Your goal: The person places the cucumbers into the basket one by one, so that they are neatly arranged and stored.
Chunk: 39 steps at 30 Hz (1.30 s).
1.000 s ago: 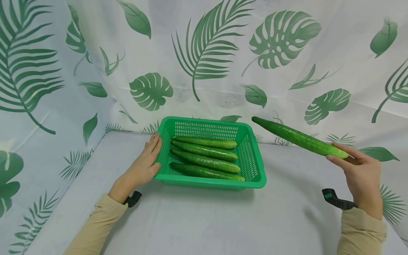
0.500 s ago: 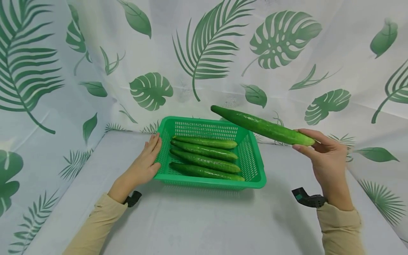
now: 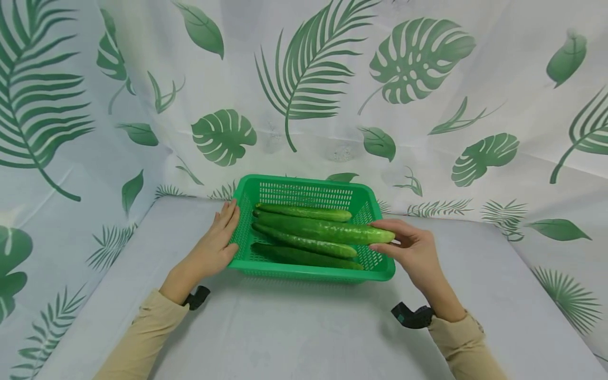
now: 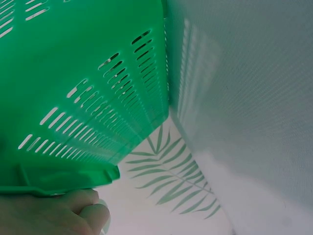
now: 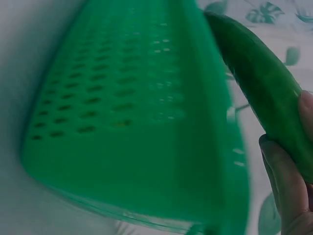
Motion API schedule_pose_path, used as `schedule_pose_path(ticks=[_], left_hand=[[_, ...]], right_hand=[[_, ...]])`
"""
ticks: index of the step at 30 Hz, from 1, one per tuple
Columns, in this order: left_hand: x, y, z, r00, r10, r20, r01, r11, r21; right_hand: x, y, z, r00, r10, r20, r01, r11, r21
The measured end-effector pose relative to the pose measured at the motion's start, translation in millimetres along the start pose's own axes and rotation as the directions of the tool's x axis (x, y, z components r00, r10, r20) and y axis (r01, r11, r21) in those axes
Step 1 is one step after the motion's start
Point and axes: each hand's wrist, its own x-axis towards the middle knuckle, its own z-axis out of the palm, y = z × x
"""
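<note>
A green slotted plastic basket (image 3: 313,273) stands on the table with several cucumbers (image 3: 304,244) lying side by side in it. My left hand (image 3: 212,245) rests against the basket's left rim, its fingers extended. Between thumb and fingers, my right hand (image 3: 417,252) pinches the pale end of another cucumber (image 3: 328,230). That cucumber points left over the basket and partly covers one lying in it. In the right wrist view, the held cucumber (image 5: 264,83) shows beyond the basket's wall; whether it touches those below cannot be told.
The basket stands on a pale-covered table (image 3: 294,327). Behind and to the left hangs a white curtain (image 3: 304,68) with green leaf prints. A black wrist device (image 3: 412,315) sits on the right wrist, with another (image 3: 197,297) on the left.
My right hand has brought the cucumber leftward and down, from the right side to over the basket. The left hand and the basket have stayed in place.
</note>
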Motion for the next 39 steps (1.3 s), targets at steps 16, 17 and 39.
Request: schedule_pose_path(ticks=[16, 17, 39], left_hand=[[0.5, -0.6, 1.2, 1.0, -0.003, -0.003, 0.003, 1.0, 0.001], [0.5, -0.7, 1.4, 1.0, 0.0, -0.008, 0.0, 1.0, 0.002], [0.2, -1.2, 1.4, 1.0, -0.011, 0.006, 0.011, 1.0, 0.008]], right_hand=[[-5.4, 24, 25, 0.975, -0.055, 0.214, 0.083, 0.988, -0.127], [-5.4, 25, 25, 0.975, -0.053, 0.218, 0.082, 0.988, -0.128], [-7.6, 25, 28, 0.963, -0.083, 0.257, 0.123, 0.982, -0.141]])
